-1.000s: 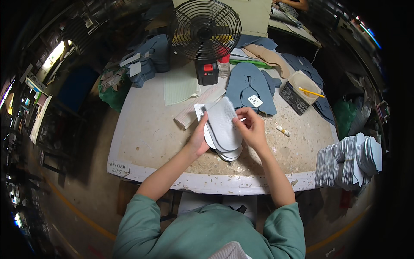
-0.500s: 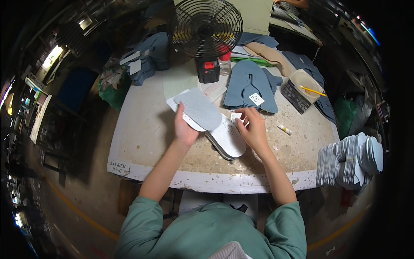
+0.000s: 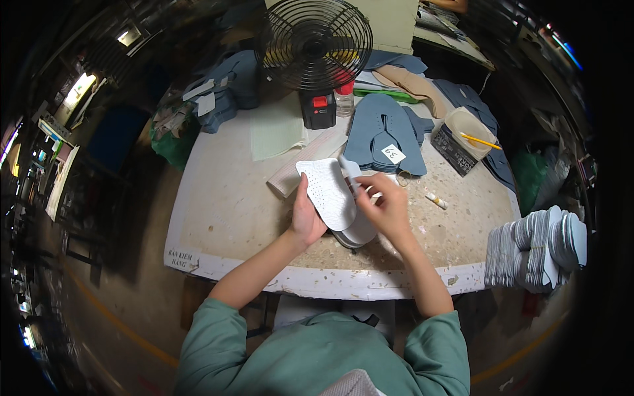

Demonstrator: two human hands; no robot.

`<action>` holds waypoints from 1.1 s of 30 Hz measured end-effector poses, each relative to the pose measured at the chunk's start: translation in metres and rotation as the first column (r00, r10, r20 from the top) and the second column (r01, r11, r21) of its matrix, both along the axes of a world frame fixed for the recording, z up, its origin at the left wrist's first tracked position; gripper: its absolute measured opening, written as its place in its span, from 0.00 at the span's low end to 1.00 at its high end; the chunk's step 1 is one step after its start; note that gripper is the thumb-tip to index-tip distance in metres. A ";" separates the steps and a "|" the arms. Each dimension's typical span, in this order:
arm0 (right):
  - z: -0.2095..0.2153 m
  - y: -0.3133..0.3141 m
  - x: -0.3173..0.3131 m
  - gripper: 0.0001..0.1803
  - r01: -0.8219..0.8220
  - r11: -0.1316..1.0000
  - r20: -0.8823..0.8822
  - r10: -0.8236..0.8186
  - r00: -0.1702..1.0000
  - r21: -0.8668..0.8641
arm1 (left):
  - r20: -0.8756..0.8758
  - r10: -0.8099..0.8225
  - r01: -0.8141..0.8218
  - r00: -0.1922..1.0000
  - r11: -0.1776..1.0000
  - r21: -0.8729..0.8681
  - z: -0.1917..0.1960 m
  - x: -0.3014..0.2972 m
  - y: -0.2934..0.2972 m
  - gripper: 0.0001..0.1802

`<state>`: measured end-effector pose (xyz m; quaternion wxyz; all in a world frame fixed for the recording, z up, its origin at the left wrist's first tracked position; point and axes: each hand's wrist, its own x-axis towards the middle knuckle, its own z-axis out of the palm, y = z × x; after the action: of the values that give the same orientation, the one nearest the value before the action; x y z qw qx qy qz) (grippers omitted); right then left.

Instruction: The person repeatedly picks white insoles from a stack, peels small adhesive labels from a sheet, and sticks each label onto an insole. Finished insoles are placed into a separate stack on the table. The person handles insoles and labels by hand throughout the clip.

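Observation:
My left hand (image 3: 308, 216) is closed on a white perforated insole (image 3: 326, 190), thumb on its top face and fingers out of sight underneath. Its dotted side faces up. Against its right edge stands a second insole (image 3: 351, 169), tilted nearly on edge and pinched by my right hand (image 3: 387, 206). Just below both hands, a small stack of insoles (image 3: 360, 232) lies on the table, partly covered by the held one.
Blue-grey cut pieces (image 3: 378, 125) with a paper label lie beyond my hands. A black fan (image 3: 318, 109) stands at the back. To the right are a tub (image 3: 456, 148) with a yellow pencil, a marker-like stick (image 3: 436, 200) and many stacked insoles (image 3: 528, 254) at the table's edge.
My left hand has moved right and nearer; a dotted white face now shows where a plain grey one did. My right hand has raised an insole from the stack, turning it on edge.

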<state>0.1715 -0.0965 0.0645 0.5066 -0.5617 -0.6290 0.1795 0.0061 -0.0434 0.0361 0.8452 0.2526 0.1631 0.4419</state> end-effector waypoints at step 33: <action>-0.027 0.016 0.022 0.24 0.011 0.955 0.239 0.063 0.969 -0.296 | -0.727 0.639 0.568 0.250 0.511 0.645 -0.005 -0.024 0.023 0.31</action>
<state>0.1932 -0.0808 0.0378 0.3329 -0.6405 -0.6603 0.2072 -0.0175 -0.0199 0.0315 0.2849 0.8387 0.4069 0.2233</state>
